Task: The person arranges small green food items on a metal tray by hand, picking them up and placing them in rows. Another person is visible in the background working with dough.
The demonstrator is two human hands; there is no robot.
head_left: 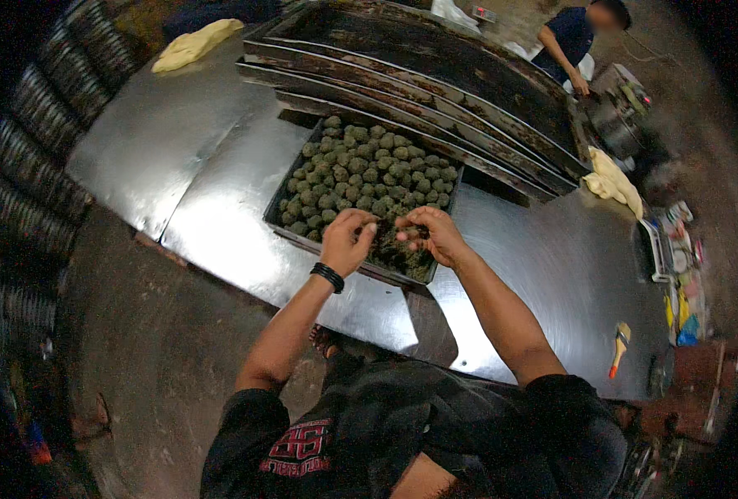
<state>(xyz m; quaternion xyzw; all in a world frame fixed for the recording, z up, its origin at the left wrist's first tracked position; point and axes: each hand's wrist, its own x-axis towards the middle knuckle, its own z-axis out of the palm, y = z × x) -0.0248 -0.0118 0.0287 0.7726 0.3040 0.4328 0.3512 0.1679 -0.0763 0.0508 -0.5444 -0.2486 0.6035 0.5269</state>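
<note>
Two hands are seen over the near end of a dark tray (279, 218) that is set on a shiny metal bench (219, 208). The left hand (348, 241), with a black band (327, 277) worn at its wrist, is curled shut, its fingers folded in over the tray's near rim; what is pinched inside cannot be made out. The right hand (435, 235) is held just beside it, fingertips drawn together on a small dark greenish lump (404, 236) of the loose mixture (398, 256) that is heaped at the tray's near corner. The two hands are nearly touching.

The rest of the tray is filled with rows of greenish-brown balls (360, 166), packed close and touching one another, right up to the far wall. Beyond the tray, several long dark trays (419, 75) are stacked in a slanted, overlapping pile. A pale yellow cloth (194, 43) is laid at the bench's far left corner, and another (612, 181) is draped at the right end of the stack. A brush with a yellow and orange handle (619, 345) is left well apart on the right side of the bench. At the far end, another person (572, 37) in a dark shirt is bent over a separate work spot.
</note>
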